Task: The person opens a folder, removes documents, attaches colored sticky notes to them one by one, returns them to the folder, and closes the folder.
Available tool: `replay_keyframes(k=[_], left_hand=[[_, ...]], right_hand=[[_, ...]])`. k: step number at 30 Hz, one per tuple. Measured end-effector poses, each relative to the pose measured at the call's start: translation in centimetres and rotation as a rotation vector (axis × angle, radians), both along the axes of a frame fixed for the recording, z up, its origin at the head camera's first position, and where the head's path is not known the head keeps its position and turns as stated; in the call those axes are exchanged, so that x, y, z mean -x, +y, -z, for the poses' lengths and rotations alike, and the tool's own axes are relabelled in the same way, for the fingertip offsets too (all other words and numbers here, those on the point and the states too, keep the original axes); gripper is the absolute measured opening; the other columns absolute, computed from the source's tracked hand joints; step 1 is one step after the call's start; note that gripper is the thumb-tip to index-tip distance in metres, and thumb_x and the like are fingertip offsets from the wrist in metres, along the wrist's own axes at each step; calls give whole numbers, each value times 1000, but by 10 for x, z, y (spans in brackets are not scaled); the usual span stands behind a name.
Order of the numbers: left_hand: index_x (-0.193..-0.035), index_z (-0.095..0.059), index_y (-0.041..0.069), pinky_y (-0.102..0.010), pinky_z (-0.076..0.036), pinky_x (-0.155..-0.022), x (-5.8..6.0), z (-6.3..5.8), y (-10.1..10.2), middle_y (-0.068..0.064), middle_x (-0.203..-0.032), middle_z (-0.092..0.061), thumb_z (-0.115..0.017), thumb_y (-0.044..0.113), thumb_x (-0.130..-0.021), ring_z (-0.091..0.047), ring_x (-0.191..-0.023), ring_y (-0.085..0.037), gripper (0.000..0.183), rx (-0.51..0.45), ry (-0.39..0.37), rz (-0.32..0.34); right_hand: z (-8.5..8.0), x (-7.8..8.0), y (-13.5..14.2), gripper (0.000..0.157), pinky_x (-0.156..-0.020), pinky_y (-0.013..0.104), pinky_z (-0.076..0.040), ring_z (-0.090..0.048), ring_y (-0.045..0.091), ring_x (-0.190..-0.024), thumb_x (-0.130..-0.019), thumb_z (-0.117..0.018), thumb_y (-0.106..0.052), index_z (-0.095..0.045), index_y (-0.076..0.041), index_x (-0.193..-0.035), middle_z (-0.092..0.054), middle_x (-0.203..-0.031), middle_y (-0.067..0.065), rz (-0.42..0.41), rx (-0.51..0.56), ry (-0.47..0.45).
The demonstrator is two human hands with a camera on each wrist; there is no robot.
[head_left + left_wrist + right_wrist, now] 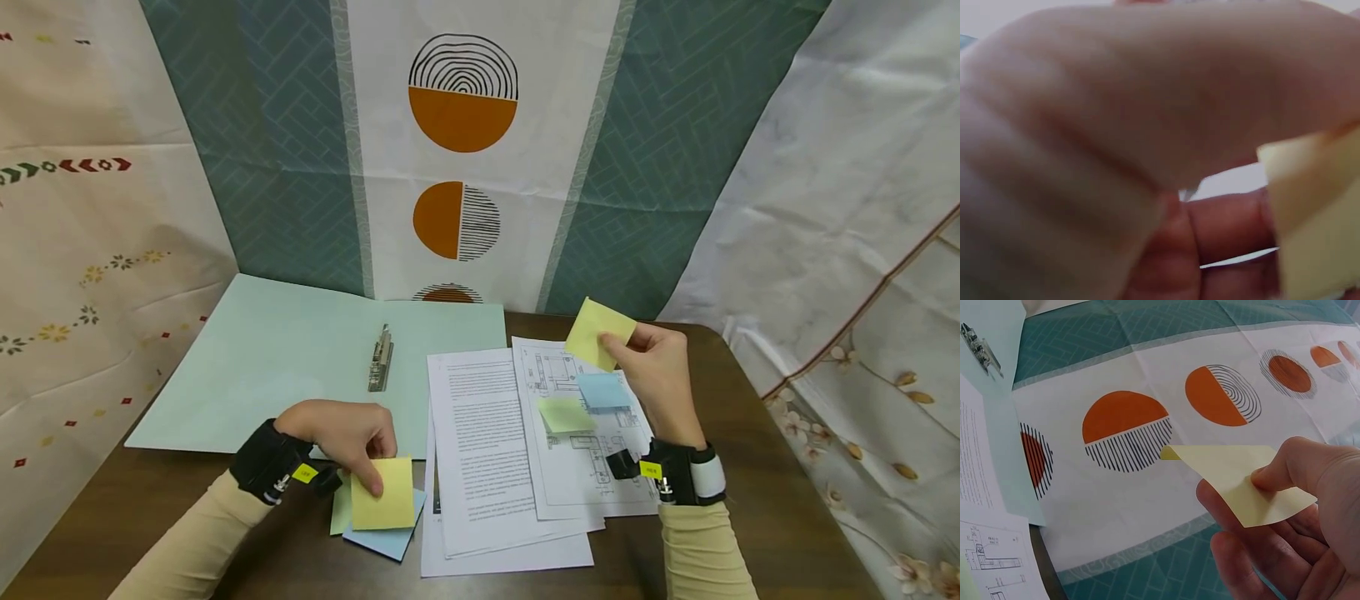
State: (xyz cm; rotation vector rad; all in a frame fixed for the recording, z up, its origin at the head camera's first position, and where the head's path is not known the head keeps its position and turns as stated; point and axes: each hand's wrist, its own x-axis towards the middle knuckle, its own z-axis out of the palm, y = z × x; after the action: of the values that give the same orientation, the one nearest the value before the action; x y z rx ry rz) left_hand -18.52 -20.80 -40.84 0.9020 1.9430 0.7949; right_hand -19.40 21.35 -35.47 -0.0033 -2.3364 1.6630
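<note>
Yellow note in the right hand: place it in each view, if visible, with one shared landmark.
Head: yellow note right of centre, just below middle.
Left wrist: not visible; that yellow paper is the left hand's.
Right wrist: yellow note right of centre, just below middle.
Landmark: metal clip, head and right wrist.

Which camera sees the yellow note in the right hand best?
The right wrist view: the yellow note looks big there, curled edge and all, pinched by the right hand. The head view shows it smaller; the left wrist view doesn't show it.

Patterned teal-and-white cloth (495, 167) behind the brown table (765, 492), floral fabric (847, 250) rightward.
</note>
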Motion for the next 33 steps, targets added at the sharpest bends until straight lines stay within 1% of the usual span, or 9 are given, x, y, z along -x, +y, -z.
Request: replay_keyframes(k=[4, 7, 12, 17, 19, 24, 28, 30, 33], left_hand=[[-89, -87, 3, -14, -46, -55, -1, 5, 5, 6, -74, -75, -94, 12, -92, -57, -60, 2, 12, 54, -13, -2], [-88, -87, 4, -15, -46, -57, -1, 8, 8, 8, -73, -73, -95, 12, -91, -57, -61, 2, 11, 77, 13, -6], [-84, -85, 9, -15, -46, -61, -2, 12, 13, 10, -70, -70, -98, 13, -87, -56, -64, 1, 14, 143, 94, -28], [-80, -66, 15, -17, -42, -61, -2, 16, 16, 11, -68, -57, -101, 8, -82, -52, -66, -2, 36, 219, 120, -82], [-80, -62, 17, -18, -41, -61, -3, 17, 17, 10, -68, -55, -102, 8, -80, -52, -67, -3, 41, 238, 124, -104], [-79, -61, 17, -19, -41, -61, -4, 17, 18, 9, -69, -55, -104, 9, -78, -52, -68, -5, 44, 270, 149, -132], [-81, -62, 17, -21, -43, -63, -5, 18, 18, 7, -72, -57, -105, 11, -76, -54, -71, -7, 44, 287, 169, -159], [-82, -62, 17, -22, -44, -63, -6, 19, 18, 6, -74, -59, -106, 13, -75, -54, -73, -8, 45, 292, 188, -174], [-83, -63, 16, -24, -44, -64, -8, 18, 17, 4, -78, -60, -108, 16, -73, -54, -75, -10, 46, 300, 225, -191]], right_hand=[[0, 1, 0, 35, -78, 19, -65, -79, 3, -85, -103, -80, -12, -78, 10, -130, -83, -108, 8, 4, 15, -4], [1, 2, 0, 35, -78, 19, -65, -79, 3, -84, -103, -81, -12, -79, 10, -129, -83, -105, 3, 3, 14, -5], [1, 2, 0, 35, -79, 19, -64, -78, 5, -84, -103, -80, -14, -79, 9, -129, -82, -108, 8, -1, -3, -6], [1, 2, 0, 34, -78, 19, -65, -79, 4, -85, -103, -80, -12, -79, 10, -129, -82, -105, 3, -7, 16, 2], [0, 2, 0, 34, -78, 19, -65, -79, 4, -85, -103, -80, -12, -79, 11, -129, -82, -104, 2, -10, 18, 4], [0, 3, 0, 34, -78, 19, -64, -78, 4, -84, -103, -80, -12, -79, 10, -129, -83, -107, 7, -13, 7, 8], [-1, 2, 0, 35, -78, 18, -64, -77, 3, -84, -104, -79, -12, -78, 10, -131, -83, -114, 17, -10, 0, 0], [-1, 2, 0, 35, -78, 18, -64, -77, 3, -84, -104, -79, -12, -78, 10, -131, -83, -115, 19, -12, 2, -2], [-1, 2, 0, 35, -78, 18, -64, -77, 3, -84, -103, -80, -12, -78, 10, -130, -83, -113, 16, -11, 1, 1]])
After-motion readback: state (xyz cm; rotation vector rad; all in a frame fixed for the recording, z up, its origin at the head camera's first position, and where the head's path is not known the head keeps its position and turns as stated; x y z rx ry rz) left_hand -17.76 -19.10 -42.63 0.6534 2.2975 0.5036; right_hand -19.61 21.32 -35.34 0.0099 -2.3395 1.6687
